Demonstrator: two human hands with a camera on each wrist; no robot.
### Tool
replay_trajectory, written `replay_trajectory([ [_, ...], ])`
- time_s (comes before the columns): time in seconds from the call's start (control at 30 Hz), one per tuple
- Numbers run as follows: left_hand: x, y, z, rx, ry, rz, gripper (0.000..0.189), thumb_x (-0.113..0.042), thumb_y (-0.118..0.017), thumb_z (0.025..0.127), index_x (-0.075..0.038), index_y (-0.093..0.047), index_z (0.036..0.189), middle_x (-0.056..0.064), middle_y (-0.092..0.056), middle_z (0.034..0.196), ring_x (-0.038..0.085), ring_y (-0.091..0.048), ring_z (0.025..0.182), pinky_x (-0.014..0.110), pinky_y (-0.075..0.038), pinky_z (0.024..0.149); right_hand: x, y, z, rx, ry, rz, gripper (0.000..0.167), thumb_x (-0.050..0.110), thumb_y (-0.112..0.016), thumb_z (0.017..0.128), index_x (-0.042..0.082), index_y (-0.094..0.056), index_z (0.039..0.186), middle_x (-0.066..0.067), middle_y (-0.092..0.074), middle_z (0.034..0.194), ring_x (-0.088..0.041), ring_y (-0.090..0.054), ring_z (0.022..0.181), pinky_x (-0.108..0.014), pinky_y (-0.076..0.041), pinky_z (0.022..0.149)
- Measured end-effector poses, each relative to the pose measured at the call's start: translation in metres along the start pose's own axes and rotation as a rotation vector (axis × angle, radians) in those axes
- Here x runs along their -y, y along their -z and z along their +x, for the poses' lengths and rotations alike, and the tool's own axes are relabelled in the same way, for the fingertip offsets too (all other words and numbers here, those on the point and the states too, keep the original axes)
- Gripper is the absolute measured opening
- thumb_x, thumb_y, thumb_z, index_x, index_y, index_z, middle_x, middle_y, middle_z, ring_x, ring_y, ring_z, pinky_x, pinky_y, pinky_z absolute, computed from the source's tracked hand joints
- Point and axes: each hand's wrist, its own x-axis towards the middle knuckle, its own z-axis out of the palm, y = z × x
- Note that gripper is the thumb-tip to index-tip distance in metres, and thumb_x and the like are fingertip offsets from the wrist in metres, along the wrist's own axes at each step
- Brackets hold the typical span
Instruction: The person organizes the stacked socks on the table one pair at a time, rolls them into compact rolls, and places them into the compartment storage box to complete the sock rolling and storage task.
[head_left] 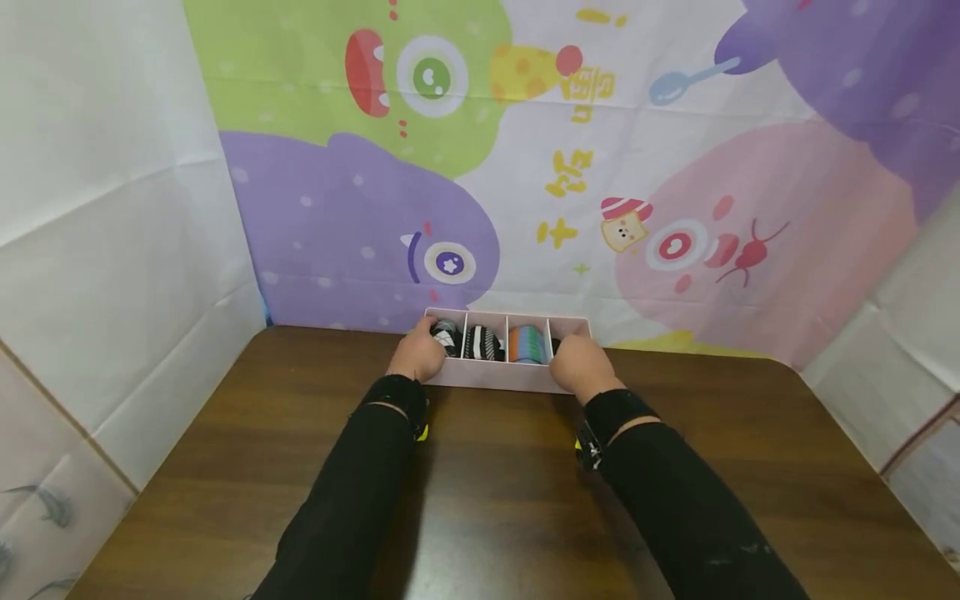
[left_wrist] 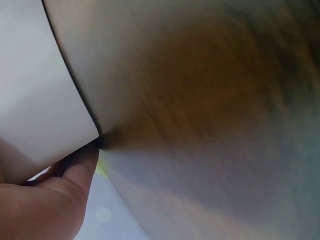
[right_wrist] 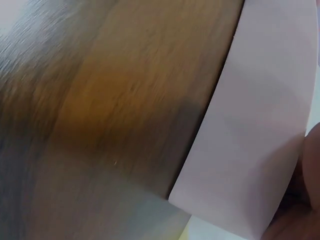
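A pale pink divided box (head_left: 495,374) sits at the table's far edge, its long side facing me. Rolled socks fill its compartments: a black-and-white patterned one (head_left: 447,335), a black-and-white striped one (head_left: 482,342) and an orange, green and blue striped one (head_left: 527,344). Something dark in the right compartment is mostly hidden by my right hand. My left hand (head_left: 417,350) grips the box's left end; in the left wrist view its fingers (left_wrist: 75,172) curl around the end wall. The right hand (head_left: 582,367) holds the right end, its thumb side over the rim.
The brown wooden table (head_left: 495,500) stretches between me and the box. Right behind the box hangs a cartoon-printed cloth (head_left: 360,225). White sheeting (head_left: 112,225) closes off the left side, and more hangs at the right.
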Motion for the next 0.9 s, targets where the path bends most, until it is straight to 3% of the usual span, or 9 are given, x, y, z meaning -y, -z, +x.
replay_trajectory([
  [0.1,0.003,0.003,0.003,-0.008,-0.013,0.033,0.067,-0.004,-0.035,0.094,-0.009,-0.03,0.161,0.023,-0.044,0.154,0.039,-0.047,0.131,0.052,-0.036,0.112,0.002,0.0,-0.002,-0.024,0.011,0.035,0.023,0.007,-0.051,0.097,-0.002,-0.071,0.09,-0.013,-0.067,0.092,-0.028,-0.058,0.076,-0.04,-0.05,0.07],
  [0.2,0.009,0.006,0.007,-0.078,-0.069,0.152,0.064,-0.005,-0.04,0.094,-0.008,-0.037,0.157,0.023,-0.04,0.156,0.04,-0.041,0.139,0.053,-0.034,0.114,0.004,0.0,-0.006,-0.064,0.048,0.052,0.025,0.008,-0.047,0.097,-0.002,-0.07,0.098,-0.014,-0.066,0.095,-0.028,-0.056,0.075,-0.04,-0.048,0.069],
  [0.3,0.015,0.012,0.01,-0.176,-0.183,0.332,0.058,-0.008,-0.046,0.095,-0.005,-0.045,0.153,0.023,-0.039,0.154,0.042,-0.038,0.141,0.055,-0.035,0.114,0.004,-0.001,-0.013,-0.121,0.089,0.066,0.026,0.014,-0.048,0.1,0.001,-0.069,0.103,-0.014,-0.066,0.097,-0.029,-0.058,0.076,-0.043,-0.049,0.07],
  [0.43,0.015,0.03,0.008,-0.252,-0.382,0.547,0.053,-0.013,-0.052,0.096,-0.001,-0.05,0.148,0.022,-0.047,0.147,0.041,-0.046,0.135,0.054,-0.038,0.111,0.0,0.001,-0.024,-0.197,0.089,0.088,0.035,0.026,-0.051,0.103,0.0,-0.07,0.118,-0.018,-0.069,0.118,-0.035,-0.067,0.098,-0.051,-0.054,0.084],
  [0.5,0.014,0.042,0.001,-0.254,-0.454,0.601,0.052,-0.015,-0.055,0.096,-0.002,-0.052,0.147,0.021,-0.05,0.145,0.041,-0.048,0.134,0.053,-0.038,0.111,-0.002,0.003,-0.028,-0.214,0.074,0.107,0.043,0.029,-0.05,0.103,-0.002,-0.066,0.128,-0.02,-0.066,0.128,-0.037,-0.065,0.11,-0.054,-0.053,0.091],
  [0.6,0.007,0.062,-0.014,-0.246,-0.507,0.624,0.053,-0.017,-0.059,0.096,-0.001,-0.052,0.146,0.024,-0.046,0.149,0.043,-0.045,0.137,0.054,-0.035,0.114,-0.009,0.011,-0.032,-0.236,0.069,0.131,0.049,0.031,-0.05,0.103,-0.005,-0.061,0.135,-0.022,-0.064,0.132,-0.038,-0.063,0.116,-0.056,-0.051,0.096],
  [0.77,0.001,0.098,-0.044,-0.306,-0.534,0.616,0.06,-0.022,-0.062,0.097,0.0,-0.046,0.15,0.028,-0.032,0.159,0.044,-0.03,0.148,0.055,-0.018,0.121,-0.02,0.047,-0.037,-0.266,0.077,0.145,0.057,0.035,-0.051,0.104,-0.008,-0.054,0.141,-0.027,-0.056,0.14,-0.043,-0.054,0.128,-0.059,-0.044,0.104],
  [0.9,0.003,0.123,-0.075,-0.345,-0.536,0.606,0.063,-0.025,-0.063,0.098,0.001,-0.043,0.152,0.027,-0.03,0.161,0.043,-0.024,0.151,0.055,-0.009,0.123,-0.034,0.076,-0.055,-0.26,0.074,0.14,0.064,0.039,-0.052,0.104,-0.007,-0.046,0.148,-0.028,-0.049,0.148,-0.045,-0.046,0.136,-0.061,-0.038,0.109],
])
